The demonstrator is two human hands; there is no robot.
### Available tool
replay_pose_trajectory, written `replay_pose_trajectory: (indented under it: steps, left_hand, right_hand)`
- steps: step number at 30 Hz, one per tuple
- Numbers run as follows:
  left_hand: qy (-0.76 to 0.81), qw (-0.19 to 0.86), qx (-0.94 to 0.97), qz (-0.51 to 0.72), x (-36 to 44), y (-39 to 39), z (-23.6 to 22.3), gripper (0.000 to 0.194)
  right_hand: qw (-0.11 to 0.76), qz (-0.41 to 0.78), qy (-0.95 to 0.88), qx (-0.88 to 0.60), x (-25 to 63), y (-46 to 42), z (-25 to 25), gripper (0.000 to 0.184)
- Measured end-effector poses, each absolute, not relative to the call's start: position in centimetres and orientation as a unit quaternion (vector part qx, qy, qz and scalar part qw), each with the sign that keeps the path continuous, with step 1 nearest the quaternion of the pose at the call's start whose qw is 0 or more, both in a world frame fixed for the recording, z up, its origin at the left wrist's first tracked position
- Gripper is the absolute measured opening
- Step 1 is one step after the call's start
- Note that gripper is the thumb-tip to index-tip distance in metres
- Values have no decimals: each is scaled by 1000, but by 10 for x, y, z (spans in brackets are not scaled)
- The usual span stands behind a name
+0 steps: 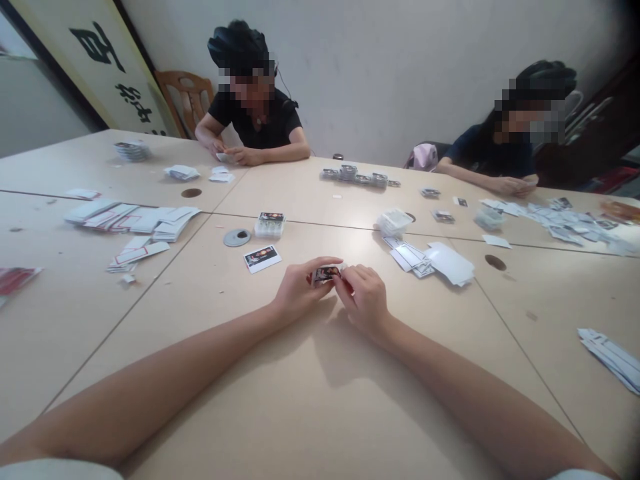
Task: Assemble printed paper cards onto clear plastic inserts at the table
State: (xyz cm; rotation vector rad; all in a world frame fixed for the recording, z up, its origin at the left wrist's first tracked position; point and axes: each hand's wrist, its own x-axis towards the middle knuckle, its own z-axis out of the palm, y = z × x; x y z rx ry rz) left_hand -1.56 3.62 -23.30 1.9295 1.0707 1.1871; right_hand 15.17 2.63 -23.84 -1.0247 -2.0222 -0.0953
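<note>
Pinching a small photo card point(326, 273) between both hands, my left hand point(299, 288) grips its left edge and my right hand point(364, 299) its right, just above the counter point(310, 400) near the middle. It looks light, thin, bendable and glossy, so edges seem the best hold.

The hands point(334, 288) hide most of the small card point(326, 273).

wall point(400, 67): plain white | tables point(310, 400): pale wood, pushed together | wooden chair point(185, 93): far left
</note>
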Motion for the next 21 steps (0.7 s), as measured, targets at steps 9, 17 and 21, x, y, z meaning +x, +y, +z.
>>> replay_pose_trajectory:
  steps: [9,17,21]
  left_hand:
    - [411,340,718,448,-15,36,-234,32]
    - [437,351,710,427,-14,36,-233,31]
    - [447,342,713,419,-13,36,-233,29]
  right_hand:
    - [438,-34,-805,-398,149,23,-239,29]
    - [448,12,-790,-418,148,19,-241,31]
    - [450,41,-784,-425,147,18,-240,31]
